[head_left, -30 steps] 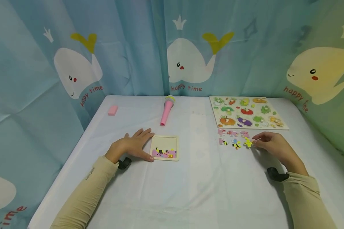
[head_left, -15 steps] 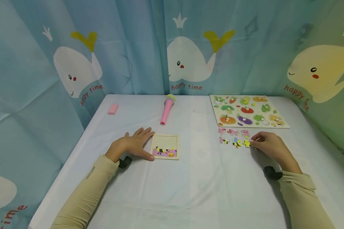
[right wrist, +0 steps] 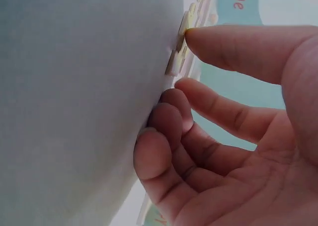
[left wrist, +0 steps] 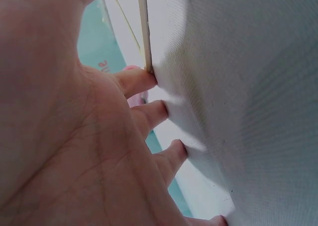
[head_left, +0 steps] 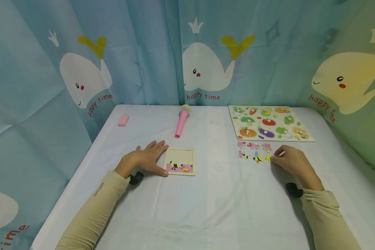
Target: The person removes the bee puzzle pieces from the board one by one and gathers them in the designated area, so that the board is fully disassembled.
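Observation:
In the head view, my left hand (head_left: 148, 160) lies with spread fingers beside a small square puzzle tray (head_left: 179, 174). Its thumb touches the tray's near left corner. The left wrist view has the spread fingers (left wrist: 169, 159) on the cloth, one against the tray edge (left wrist: 144, 27). Over to the right, my right hand (head_left: 292, 161) is at a yellow jigsaw piece (head_left: 268, 158), partly hidden by the fingertips. In the right wrist view the thumb touches a piece (right wrist: 183, 30), while the index finger looks apart from it. Several pink and bee-printed pieces (head_left: 257, 157) lie alongside.
A vegetable peg puzzle board (head_left: 257, 121) lies at the back right, just behind the loose pieces. Farther left are a pink toy microphone (head_left: 182, 122) and a pink block (head_left: 123, 120). A whale-print curtain (head_left: 156, 62) hangs behind the white-covered table (head_left: 206, 208).
My right hand has moved a little to the left, and its fingertips cover more of the yellow jigsaw piece. That piece has shifted slightly left and nearer. The left hand and tray stay put.

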{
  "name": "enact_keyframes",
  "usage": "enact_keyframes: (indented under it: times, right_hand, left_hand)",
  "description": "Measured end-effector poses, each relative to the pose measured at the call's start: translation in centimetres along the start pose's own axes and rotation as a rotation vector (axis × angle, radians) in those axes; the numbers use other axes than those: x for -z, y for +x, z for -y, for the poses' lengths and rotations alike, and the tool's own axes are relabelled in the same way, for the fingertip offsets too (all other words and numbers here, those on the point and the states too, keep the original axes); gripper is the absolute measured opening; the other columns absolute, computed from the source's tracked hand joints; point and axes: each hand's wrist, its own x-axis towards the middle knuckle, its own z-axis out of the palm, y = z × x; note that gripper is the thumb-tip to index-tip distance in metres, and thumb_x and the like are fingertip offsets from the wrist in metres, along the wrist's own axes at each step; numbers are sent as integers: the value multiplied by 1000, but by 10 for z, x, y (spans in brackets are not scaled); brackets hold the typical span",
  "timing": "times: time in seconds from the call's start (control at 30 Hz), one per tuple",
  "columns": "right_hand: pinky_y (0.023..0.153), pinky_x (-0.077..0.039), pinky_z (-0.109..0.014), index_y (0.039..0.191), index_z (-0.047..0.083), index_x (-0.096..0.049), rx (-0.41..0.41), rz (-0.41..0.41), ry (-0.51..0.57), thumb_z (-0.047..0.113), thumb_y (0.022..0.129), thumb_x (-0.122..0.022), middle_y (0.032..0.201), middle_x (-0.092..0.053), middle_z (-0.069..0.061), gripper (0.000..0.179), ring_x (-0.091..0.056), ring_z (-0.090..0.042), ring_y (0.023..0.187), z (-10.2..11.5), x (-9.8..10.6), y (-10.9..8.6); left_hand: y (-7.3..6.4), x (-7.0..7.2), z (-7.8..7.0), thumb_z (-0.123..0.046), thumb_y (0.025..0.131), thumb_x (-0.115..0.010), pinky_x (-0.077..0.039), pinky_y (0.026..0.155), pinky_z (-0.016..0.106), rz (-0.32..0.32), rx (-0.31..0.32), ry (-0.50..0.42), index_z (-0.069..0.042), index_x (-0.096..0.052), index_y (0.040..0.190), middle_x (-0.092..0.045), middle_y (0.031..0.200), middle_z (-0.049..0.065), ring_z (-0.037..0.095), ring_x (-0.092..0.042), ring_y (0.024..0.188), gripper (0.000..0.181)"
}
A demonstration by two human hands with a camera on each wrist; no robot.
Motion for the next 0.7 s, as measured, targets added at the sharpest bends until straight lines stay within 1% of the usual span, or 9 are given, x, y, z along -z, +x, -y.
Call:
enact_keyframes:
  times: [0.07, 0.2, 0.33, 0.4, 0.53, 0.6, 0.7]
  right_hand:
    - [65, -45, -38, 108, -11, -64, -14, 13, 17, 21, 99, -71, 93, -67, -22, 34, -60, -33, 83, 1, 0, -1]
    - [69, -46, -39, 116, -12, -62, -44, 19, 76, 27, 105, -64, 99, -68, -23, 41, -61, -35, 89, 1, 0, -2]
    - [72, -46, -38, 124, -11, -61, -63, 6, 174, 34, 110, -58, 100, -69, -19, 47, -60, -33, 92, 4, 0, -3]
    - [71, -47, -35, 126, -10, -61, -55, 6, 232, 35, 111, -57, 99, -69, -16, 48, -59, -30, 91, 8, -1, -3]
    - [70, -49, -29, 129, -8, -61, -16, 24, 314, 37, 111, -58, 107, -67, -15, 48, -58, -28, 93, 21, -3, 0]
    - [71, -50, -28, 129, -7, -62, 10, 29, 330, 36, 111, -60, 111, -68, -16, 47, -59, -27, 94, 30, -6, 1]
    - [71, -52, -29, 128, -6, -64, 62, 36, 350, 33, 111, -62, 111, -70, -17, 43, -62, -26, 93, 42, -10, 2]
  left_hand:
    - [-1, -1, 0, -62, 86, -83, -3, 118, 81, 1, 1, -4, -13, -18, 173, -5, 180, 10, 37, 1, 164, 119]
    - [-3, -1, -1, -62, 85, -84, -3, 118, 80, 3, 2, -14, -14, -19, 173, -4, 180, 9, 36, 2, 164, 119]
    - [-4, -1, -2, -62, 85, -84, -2, 119, 80, 6, 1, -20, -15, -18, 173, -3, 180, 7, 35, 3, 164, 119]
    - [-4, -1, -2, -61, 85, -84, -3, 118, 80, 4, 0, -20, -14, -19, 173, -4, 180, 8, 36, 2, 164, 119]
    - [-4, 0, -2, -61, 86, -84, -3, 118, 80, 4, 5, -13, -14, -19, 173, -4, 180, 8, 36, 2, 164, 119]
    - [-4, 1, -3, -62, 86, -84, -3, 119, 79, 6, 8, -9, -14, -18, 173, -4, 180, 8, 35, 2, 164, 119]
    - [-4, 2, -3, -63, 86, -83, -3, 119, 79, 5, 7, -6, -15, -18, 173, -3, 180, 7, 35, 3, 164, 119]
